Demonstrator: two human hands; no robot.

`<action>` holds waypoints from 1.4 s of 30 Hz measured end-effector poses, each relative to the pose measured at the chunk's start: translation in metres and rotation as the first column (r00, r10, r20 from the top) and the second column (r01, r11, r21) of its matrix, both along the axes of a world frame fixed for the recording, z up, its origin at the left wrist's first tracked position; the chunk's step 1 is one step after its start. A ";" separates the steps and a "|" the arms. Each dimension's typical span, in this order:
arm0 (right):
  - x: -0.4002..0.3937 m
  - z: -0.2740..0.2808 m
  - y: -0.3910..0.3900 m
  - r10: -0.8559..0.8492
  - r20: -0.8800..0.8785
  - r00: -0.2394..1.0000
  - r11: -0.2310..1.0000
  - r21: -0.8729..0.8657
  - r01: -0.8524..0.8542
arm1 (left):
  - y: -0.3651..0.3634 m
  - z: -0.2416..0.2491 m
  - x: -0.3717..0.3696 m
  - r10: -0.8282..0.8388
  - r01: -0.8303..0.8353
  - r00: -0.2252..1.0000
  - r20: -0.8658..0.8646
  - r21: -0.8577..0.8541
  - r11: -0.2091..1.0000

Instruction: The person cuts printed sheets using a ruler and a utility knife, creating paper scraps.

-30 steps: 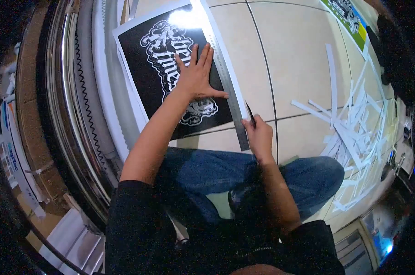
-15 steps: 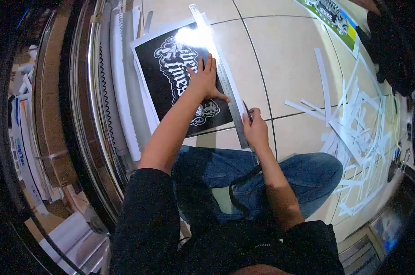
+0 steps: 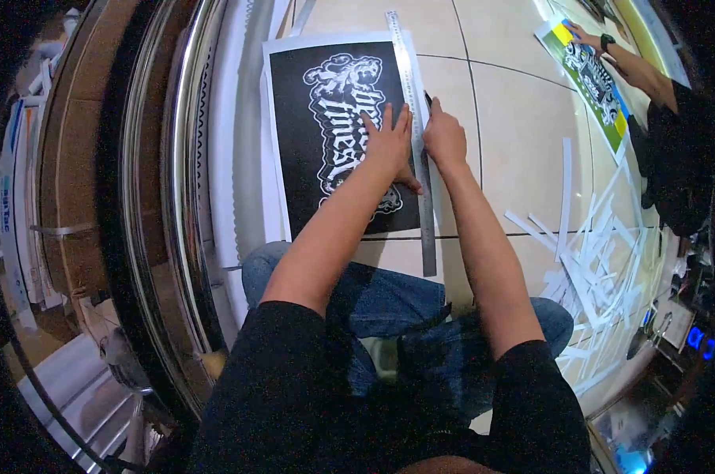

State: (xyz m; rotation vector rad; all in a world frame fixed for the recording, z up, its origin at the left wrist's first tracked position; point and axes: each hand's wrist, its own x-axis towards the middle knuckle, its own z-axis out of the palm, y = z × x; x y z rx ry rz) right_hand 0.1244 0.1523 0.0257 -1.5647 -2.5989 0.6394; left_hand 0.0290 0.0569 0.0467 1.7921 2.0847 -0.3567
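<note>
A black sheet with white ornate lettering and a white border (image 3: 298, 103) lies on the tiled floor. Along its right edge runs a long metal ruler (image 3: 428, 237). My left hand (image 3: 390, 150) presses flat with fingers spread, across the sheet and onto the ruler's left side. Just right of the ruler, my right hand (image 3: 444, 138) is closed round a thin dark cutting tool (image 3: 428, 99), whose tip is hard to make out.
White paper strips (image 3: 602, 268) lie heaped on the floor at right. A co-worker's hand (image 3: 585, 36) rests on a green and yellow printed sheet (image 3: 566, 59) at upper right. Metal rails (image 3: 187, 158) and long rolls (image 3: 223, 134) stand at left.
My right hand has moved up along the ruler with the tool. The view has shifted, and the co-worker's hand and arm now show at upper right.
</note>
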 end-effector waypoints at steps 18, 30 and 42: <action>-0.031 -0.007 -0.001 0.032 0.051 0.998 0.996 0.086 -0.036 | -0.001 -0.017 -0.003 -0.053 0.056 0.996 -0.071 0.037 0.998; -0.028 0.006 -0.002 0.069 -0.016 0.997 0.995 0.067 -0.068 | -0.003 -0.023 -0.005 -0.067 0.071 0.997 -0.049 0.088 0.994; 0.010 -0.006 -0.039 0.073 0.009 0.997 0.993 0.089 -0.074 | 0.000 -0.036 -0.009 -0.063 0.067 0.996 -0.060 0.076 0.995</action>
